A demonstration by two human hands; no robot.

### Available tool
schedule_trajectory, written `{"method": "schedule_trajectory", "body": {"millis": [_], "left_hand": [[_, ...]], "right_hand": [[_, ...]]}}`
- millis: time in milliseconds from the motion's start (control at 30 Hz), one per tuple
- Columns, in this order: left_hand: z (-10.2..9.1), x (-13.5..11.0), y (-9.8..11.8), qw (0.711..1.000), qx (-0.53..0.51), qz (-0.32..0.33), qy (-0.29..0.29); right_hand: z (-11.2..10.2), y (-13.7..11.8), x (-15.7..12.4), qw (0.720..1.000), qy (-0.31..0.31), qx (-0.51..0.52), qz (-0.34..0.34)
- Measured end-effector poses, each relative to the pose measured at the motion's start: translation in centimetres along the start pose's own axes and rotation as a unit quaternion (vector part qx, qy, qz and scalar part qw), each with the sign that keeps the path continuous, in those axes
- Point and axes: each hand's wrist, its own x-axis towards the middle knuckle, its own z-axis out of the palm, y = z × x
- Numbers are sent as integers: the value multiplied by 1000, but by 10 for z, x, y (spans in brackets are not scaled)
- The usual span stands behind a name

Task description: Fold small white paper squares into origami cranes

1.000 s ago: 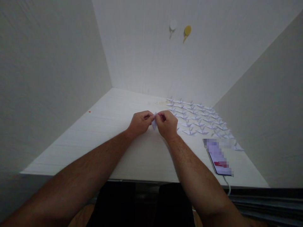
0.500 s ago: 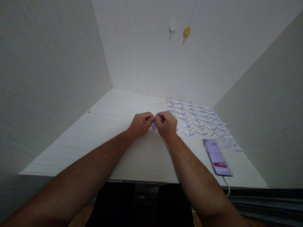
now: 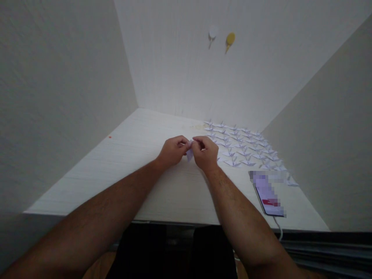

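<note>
Between my two hands is a small piece of folded white paper [image 3: 190, 155], its lower point hanging down toward me. My left hand [image 3: 174, 150] pinches its left side between thumb and fingertips. From the other side, my right hand [image 3: 205, 152] is closed on the paper near its top. The fingers cover much of the paper, so its full shape is hidden. Just right of my right hand, several white folded paper cranes [image 3: 229, 153] stand in rows on the white table [image 3: 174, 193].
A phone [image 3: 266, 193] with a blurred screen lies at the right, a white cable [image 3: 279, 228] running from it over the front edge. Walls enclose the table on the left, back and right. A white hook [image 3: 213, 31] and a yellow hook [image 3: 230, 38] are on the back wall.
My fingers have shifted slightly on the paper, and a little more of it shows between the hands. The cranes and the phone stay where they were.
</note>
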Motion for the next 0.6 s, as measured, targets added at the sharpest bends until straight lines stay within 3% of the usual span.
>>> {"method": "schedule_trajectory", "body": {"millis": [100,300,600], "left_hand": [[-1,2,1,997,-63,-36,33],[-2,3,5,987,-120,-66,82],[-1,3,11,977,-149,-80,129]], "right_hand": [[-1,1,2,996,2,68,59],[1,8,4,974,-63,151,153],[5,4,5,920,-86,285,256]]}}
